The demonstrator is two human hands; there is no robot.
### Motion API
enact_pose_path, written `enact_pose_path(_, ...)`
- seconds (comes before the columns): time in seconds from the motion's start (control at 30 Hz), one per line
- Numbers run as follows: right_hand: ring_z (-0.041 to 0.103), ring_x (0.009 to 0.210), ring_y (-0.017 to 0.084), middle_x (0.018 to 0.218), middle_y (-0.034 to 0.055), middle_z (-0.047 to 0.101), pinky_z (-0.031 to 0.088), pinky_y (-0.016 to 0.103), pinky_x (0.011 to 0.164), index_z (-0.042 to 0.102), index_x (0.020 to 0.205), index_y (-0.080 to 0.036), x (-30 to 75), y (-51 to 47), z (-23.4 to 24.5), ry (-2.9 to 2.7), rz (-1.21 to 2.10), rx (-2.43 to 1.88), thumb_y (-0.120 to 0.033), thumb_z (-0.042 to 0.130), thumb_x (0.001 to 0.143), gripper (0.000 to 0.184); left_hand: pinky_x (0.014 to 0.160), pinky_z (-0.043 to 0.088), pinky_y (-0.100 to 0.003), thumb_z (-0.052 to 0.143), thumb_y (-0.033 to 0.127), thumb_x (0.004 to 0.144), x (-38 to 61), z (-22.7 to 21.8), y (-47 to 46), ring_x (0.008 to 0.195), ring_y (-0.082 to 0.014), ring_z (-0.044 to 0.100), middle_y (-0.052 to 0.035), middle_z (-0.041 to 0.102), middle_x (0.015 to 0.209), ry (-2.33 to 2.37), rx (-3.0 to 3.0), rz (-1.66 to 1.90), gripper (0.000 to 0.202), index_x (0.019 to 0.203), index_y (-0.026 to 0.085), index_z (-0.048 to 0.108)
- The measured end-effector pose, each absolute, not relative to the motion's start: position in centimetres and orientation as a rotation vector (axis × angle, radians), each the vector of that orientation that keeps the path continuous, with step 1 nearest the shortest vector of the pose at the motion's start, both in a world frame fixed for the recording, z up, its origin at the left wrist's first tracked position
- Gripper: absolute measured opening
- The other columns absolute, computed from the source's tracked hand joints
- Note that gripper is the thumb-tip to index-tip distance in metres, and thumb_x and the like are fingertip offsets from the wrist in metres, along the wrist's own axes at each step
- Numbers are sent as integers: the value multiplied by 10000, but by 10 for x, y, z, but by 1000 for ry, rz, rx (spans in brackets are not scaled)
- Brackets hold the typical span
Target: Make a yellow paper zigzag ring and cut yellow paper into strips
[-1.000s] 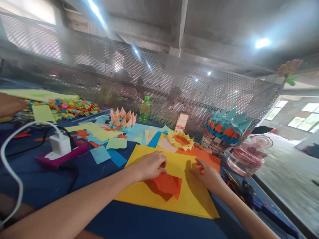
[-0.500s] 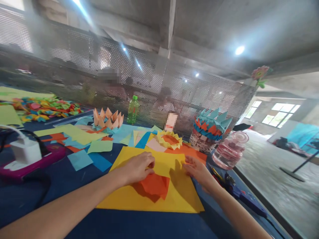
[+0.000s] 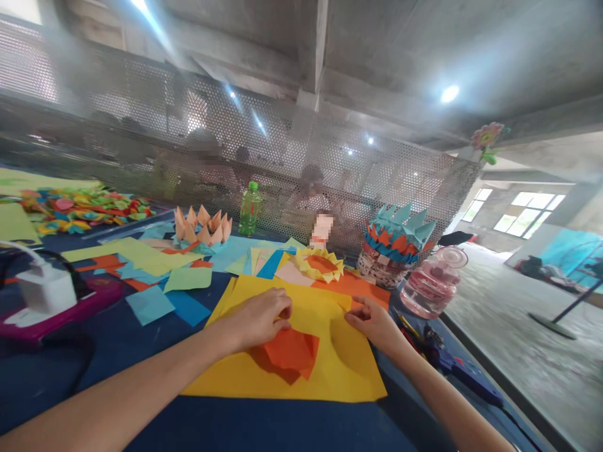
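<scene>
My left hand point(image 3: 264, 317) is closed, its fingers curled over a creased piece of orange paper point(image 3: 301, 351). Underneath lies a large yellow paper sheet point(image 3: 235, 376), flat on the dark blue table. My right hand point(image 3: 370, 320) is at the sheet's upper right corner, thumb and fingers pinched on its edge, which seems a little raised and casts a shadow. Just beyond the sheet sits a yellow folded-paper ring point(image 3: 342, 271) with points, on orange paper point(image 3: 372, 293).
Loose coloured papers point(image 3: 151, 301) and a peach pointed paper piece point(image 3: 202, 229) lie left. A green bottle point(image 3: 249, 210), layered paper container point(image 3: 398, 242), pink jar point(image 3: 431, 289) and glue gun point(image 3: 466, 373) stand around. A power strip point(image 3: 94, 298) is far left.
My right hand has shifted slightly, its fingers drawing closer together at the yellow sheet's corner, and the shadow there has changed shape. My left hand stays on the orange paper.
</scene>
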State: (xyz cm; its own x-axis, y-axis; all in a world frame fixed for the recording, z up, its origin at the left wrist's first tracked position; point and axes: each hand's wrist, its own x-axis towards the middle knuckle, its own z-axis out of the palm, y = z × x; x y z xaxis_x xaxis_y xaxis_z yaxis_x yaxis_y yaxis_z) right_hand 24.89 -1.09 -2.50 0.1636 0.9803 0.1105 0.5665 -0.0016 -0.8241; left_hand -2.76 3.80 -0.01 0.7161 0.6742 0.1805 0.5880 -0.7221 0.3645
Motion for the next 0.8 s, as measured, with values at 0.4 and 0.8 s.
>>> enact_pose_path(0.4,604,708,140,1220,111,496,513,306,637,331,1327,-232,234,-19,-25,-1101,757,-1469,-389,764,548,905,725,408,-309,598,317,768,-28,-5,41,832,-219,587,-62,616,896,938,2577,432,158,825,169,591)
enact_pose_path(0.8,685,798,257,942,123,719,528,352,705,675,970,-117,219,-40,2,-1304,1338,-1468,-517,729,654,513,615,344,-272,579,357,756,-26,-6,39,775,-219,600,-46,673,830,965,2465,336,168,807,201,610)
